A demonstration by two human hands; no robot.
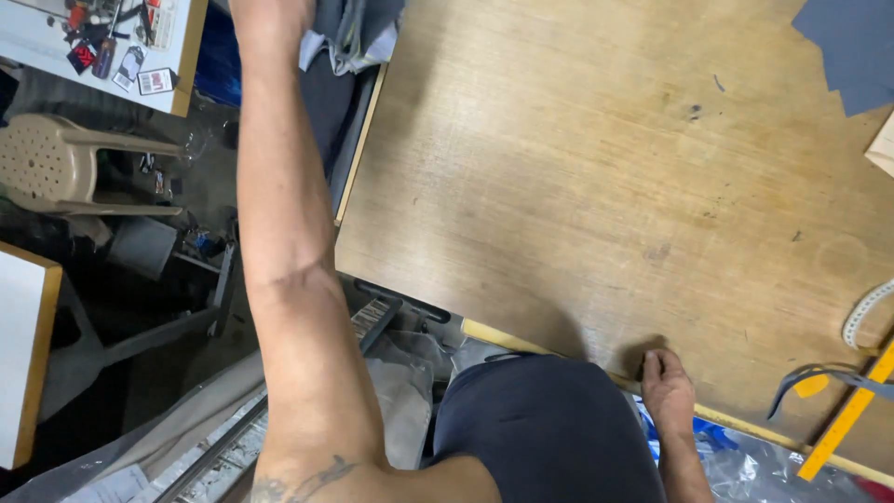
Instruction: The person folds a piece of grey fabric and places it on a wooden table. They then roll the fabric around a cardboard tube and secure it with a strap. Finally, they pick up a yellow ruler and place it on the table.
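The dark grey fabric pile [349, 33] lies off the far left corner of the wooden table [596, 186], bunched and folded, with a paler lining showing among its layers. The left hand [270, 11] reaches up to it with the arm stretched long; the hand is cut off by the picture's top edge, so I cannot tell whether its fingers are wide, narrow or closed on the cloth.

The right hand [666, 387] rests on the near edge of the table, fingers curled over the rim and holding nothing loose.

On the table, one flat dark grey cloth piece [852, 47] lies at the far right corner, one yellow ruler [852, 414] lies slanted at the near right corner, and one white measuring tape [866, 312] curves just beyond the ruler.

One beige plastic stool [56, 163] stands on the floor well to the left of the table
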